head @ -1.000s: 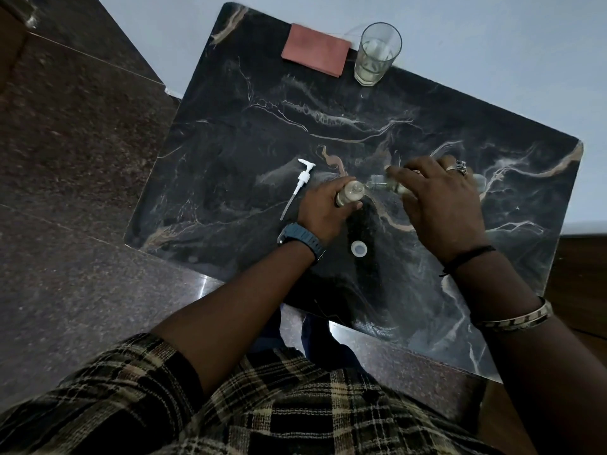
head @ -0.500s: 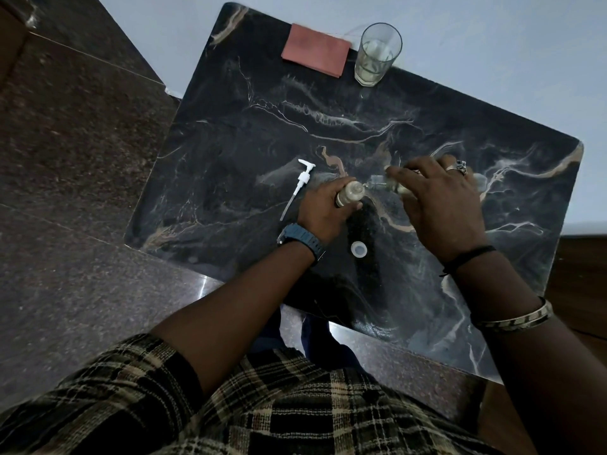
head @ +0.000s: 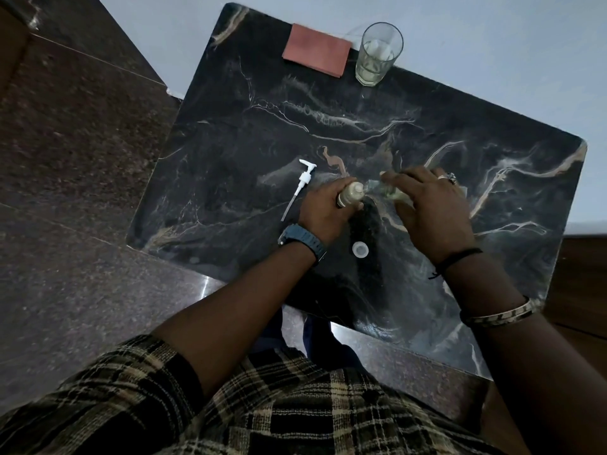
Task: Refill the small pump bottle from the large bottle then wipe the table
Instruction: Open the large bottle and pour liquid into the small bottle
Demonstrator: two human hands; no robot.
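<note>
My left hand (head: 323, 210) grips the small pump bottle (head: 350, 193), which stands open on the black marble table (head: 230, 133) with pale liquid inside. My right hand (head: 430, 208) holds the large clear bottle (head: 389, 192) tipped sideways, its neck right at the small bottle's mouth. Most of the large bottle is hidden under my fingers. The white pump head (head: 300, 187) with its long tube lies flat on the table just left of my left hand. A small white cap (head: 360, 249) rests on the table below both hands.
A folded reddish cloth (head: 317, 49) lies at the table's far edge. Beside it stands a drinking glass (head: 377, 54) with a little pale liquid. The table butts against a light wall; dark stone floor lies to the left.
</note>
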